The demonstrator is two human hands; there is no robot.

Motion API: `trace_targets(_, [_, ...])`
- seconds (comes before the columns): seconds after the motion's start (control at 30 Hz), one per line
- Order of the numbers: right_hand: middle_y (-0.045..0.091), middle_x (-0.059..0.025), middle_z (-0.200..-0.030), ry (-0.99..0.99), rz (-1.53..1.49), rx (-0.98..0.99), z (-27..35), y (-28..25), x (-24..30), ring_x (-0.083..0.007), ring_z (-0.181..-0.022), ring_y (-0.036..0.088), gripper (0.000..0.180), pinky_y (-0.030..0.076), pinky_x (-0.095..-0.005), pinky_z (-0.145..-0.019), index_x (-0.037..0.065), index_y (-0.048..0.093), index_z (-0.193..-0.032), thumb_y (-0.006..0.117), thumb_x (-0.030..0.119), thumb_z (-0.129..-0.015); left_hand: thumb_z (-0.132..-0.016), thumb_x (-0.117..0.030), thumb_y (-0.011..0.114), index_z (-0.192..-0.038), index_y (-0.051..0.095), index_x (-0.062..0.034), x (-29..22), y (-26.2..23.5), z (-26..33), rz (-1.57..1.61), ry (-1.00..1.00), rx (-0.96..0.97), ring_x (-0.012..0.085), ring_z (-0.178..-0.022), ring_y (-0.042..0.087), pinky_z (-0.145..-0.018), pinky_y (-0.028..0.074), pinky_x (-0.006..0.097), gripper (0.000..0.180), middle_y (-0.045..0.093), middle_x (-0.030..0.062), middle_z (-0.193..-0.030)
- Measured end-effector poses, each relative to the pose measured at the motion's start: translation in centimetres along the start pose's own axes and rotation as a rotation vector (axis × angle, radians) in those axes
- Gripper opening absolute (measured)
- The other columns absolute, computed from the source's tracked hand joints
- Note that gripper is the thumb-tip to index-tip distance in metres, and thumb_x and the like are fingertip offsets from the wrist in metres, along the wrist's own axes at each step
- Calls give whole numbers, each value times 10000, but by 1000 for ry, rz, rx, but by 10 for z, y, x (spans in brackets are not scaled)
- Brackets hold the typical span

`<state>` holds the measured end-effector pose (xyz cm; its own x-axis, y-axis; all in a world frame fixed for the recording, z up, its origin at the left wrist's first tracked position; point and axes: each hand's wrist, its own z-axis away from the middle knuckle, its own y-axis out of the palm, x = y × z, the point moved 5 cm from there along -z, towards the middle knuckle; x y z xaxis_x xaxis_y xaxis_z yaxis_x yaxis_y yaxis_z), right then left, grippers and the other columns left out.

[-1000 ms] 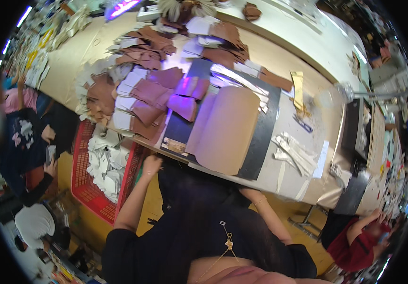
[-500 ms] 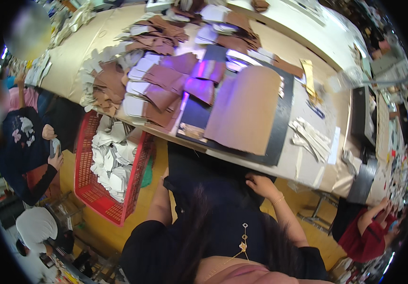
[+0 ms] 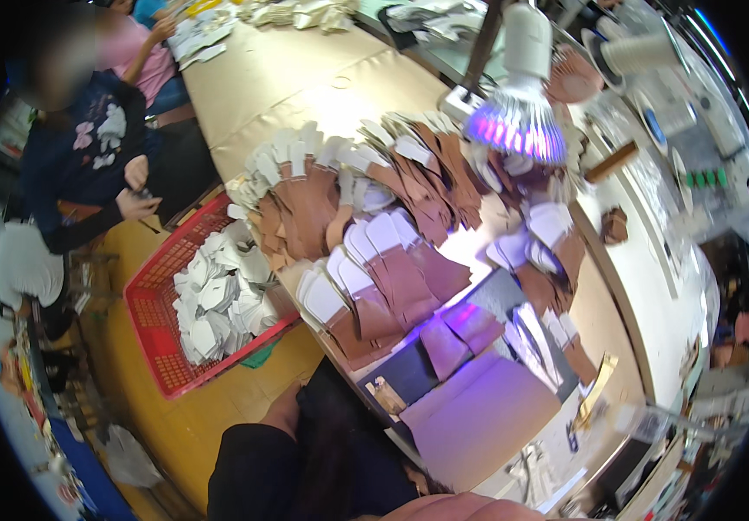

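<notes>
One big brown sheet lies on a black mat, by the edge of the table where the person is. The person's left arm comes up from a dark sleeve and goes behind the black cloth on the lap, so the left hand is hidden. I cannot tell if its fingers are spread or curled, or what they touch. The right hand is hidden too, down at the low edge, and I cannot tell what it does. Two small brown pieces lie just past the big sheet, with purple light on them. A shiny silver strip is on the mat next to them. Near the sheet's far corner are a yellow strip and a small tool with a blue handle. Past the small pieces, lots of brown pieces with white ends lie in piles that lap over each other. A lamp hangs over the far piles and glows pink and purple. On the left, a red basket full of white pieces sits beside the table, above a yellow floor. Past the basket, a person in a dark top has both hands close together, around something small and dark.
</notes>
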<state>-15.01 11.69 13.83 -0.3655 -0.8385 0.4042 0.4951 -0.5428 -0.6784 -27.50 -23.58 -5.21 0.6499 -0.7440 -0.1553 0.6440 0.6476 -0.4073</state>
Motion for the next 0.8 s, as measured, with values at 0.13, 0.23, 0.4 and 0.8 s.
trace_targets(0.13, [506, -180, -1237, 31, -45, -4, -7, -8, -10, -344, -1173, 459, 403, 370, -416, -997, 102, 523, -1227, 532, 301, -877, -871, -328, 514, -1095, 568, 22, -4, 0, 17, 7, -6, -5, 289, -877, 575, -754, 456, 381, 419, 600, 190, -965])
trace_targets(0.23, [479, -189, -1273, 8, -82, -55, -3, 2, -14, -352, -1198, 439, 433, 354, -421, -1014, 104, 498, -1258, 531, 307, -877, -872, -342, 512, -1105, 564, 24, -6, -7, 11, 15, 16, -35, 296, -906, 569, -776, 450, 384, 437, 596, 194, -990])
trace_targets(0.4, [433, -205, -1333, -9, -228, -172, 20, 27, 12, -363, -1239, 406, 486, 328, -431, -1042, 108, 458, -1309, 529, 317, -876, -874, -365, 508, -1121, 558, 29, -6, -47, -7, -146, 111, -63, 309, -953, 559, -813, 441, 389, 468, 588, 202, -1032])
trace_targets(0.8, [611, -101, -810, -27, -814, -284, 157, -112, 3, -281, -782, 589, 180, 470, -333, -733, 41, 637, -908, 572, 202, -859, -879, -419, 500, -1162, 542, 41, -73, -90, 79, -684, 319, -24, 339, -1066, 534, -901, 420, 400, 541, 571, 222, -1131])
